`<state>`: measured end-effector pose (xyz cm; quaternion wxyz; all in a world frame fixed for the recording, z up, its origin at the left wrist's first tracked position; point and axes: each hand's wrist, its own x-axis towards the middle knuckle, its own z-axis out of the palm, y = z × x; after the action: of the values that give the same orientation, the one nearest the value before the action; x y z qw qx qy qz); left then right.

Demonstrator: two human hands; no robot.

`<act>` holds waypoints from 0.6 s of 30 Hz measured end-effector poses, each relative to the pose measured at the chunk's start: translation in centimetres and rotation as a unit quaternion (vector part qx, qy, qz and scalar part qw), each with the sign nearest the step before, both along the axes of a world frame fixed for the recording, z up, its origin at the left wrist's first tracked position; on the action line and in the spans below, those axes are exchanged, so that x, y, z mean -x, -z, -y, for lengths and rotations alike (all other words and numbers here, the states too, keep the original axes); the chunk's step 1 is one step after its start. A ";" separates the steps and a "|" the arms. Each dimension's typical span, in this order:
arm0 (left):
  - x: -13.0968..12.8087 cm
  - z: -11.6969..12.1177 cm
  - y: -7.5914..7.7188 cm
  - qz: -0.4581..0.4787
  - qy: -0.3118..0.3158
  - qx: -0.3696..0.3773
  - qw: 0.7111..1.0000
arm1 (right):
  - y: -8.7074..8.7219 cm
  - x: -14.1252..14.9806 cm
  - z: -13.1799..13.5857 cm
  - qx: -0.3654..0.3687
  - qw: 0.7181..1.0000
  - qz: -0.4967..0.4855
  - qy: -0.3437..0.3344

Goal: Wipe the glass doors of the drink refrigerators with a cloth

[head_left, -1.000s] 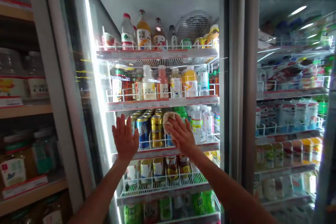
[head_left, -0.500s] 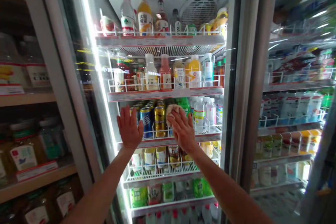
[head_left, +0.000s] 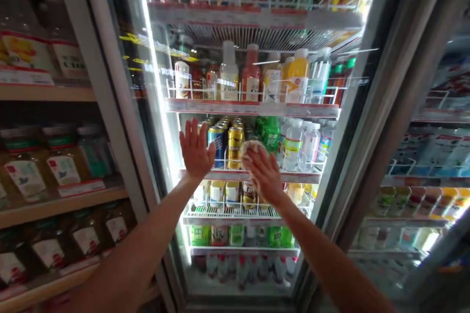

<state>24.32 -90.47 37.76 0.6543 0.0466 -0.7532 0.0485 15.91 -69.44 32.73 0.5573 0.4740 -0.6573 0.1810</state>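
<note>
My left hand [head_left: 197,152] is raised with its fingers stretched out, palm toward the glass door [head_left: 220,286] of a lit drinks fridge. It appears to rest flat on the glass, holding nothing. To its right, my right hand [head_left: 267,176] holds a pale crumpled cloth [head_left: 249,148] under its fingers, pressed toward the same glass. Part of the cloth is hidden by the hand. Behind the glass, between the two hands, stand a gold can [head_left: 235,143] and a blue can [head_left: 216,141]. A green bottle pack [head_left: 270,131] is behind the cloth.
Wire shelves of bottles [head_left: 297,78] and cans fill the fridge. A metal door frame [head_left: 400,102] runs along the right, with another drinks fridge beyond. On the left, wooden shelves [head_left: 47,93] carry jars [head_left: 62,164] with white labels.
The view has tilted downward, showing more of the fridge's bottom. My right hand and the cloth sit slightly lower against the cans behind. My left hand stays flat in about the same place.
</note>
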 end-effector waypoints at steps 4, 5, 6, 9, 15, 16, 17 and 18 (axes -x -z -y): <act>-0.2 -0.3 0.1 0.036 -0.007 -0.030 0.999 | -1.4 5.6 -7.4 0.242 0.968 0.006 0.069; -0.1 -0.3 0.2 0.047 -0.009 -0.037 0.998 | -1.9 6.8 -8.4 0.290 0.953 0.021 0.084; -0.1 -0.3 0.2 0.057 -0.014 -0.040 0.997 | -2.3 7.6 -8.5 0.328 0.940 0.017 0.087; -0.1 0.1 0.3 0.072 -0.043 -0.024 0.996 | -1.1 5.8 -4.8 0.257 0.962 0.047 0.075; -1.9 1.4 0.2 0.151 0.005 -0.016 0.988 | 4.1 -0.3 0.0 -0.050 0.998 0.024 -0.008; -2.1 1.6 0.2 0.164 0.005 -0.015 0.986 | 3.8 0.6 -1.2 -0.010 1.000 0.024 0.004; -2.3 1.7 0.2 0.173 0.002 -0.013 0.985 | 3.1 1.8 -2.8 0.058 0.998 0.030 0.026; -2.4 1.9 0.3 0.175 -0.002 -0.010 0.985 | 2.1 3.2 -4.3 0.138 0.988 0.040 0.056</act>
<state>26.69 -92.37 37.48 0.5118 0.0454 -0.8564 0.0502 12.74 -65.16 30.64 0.6001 0.3475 -0.6731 0.2570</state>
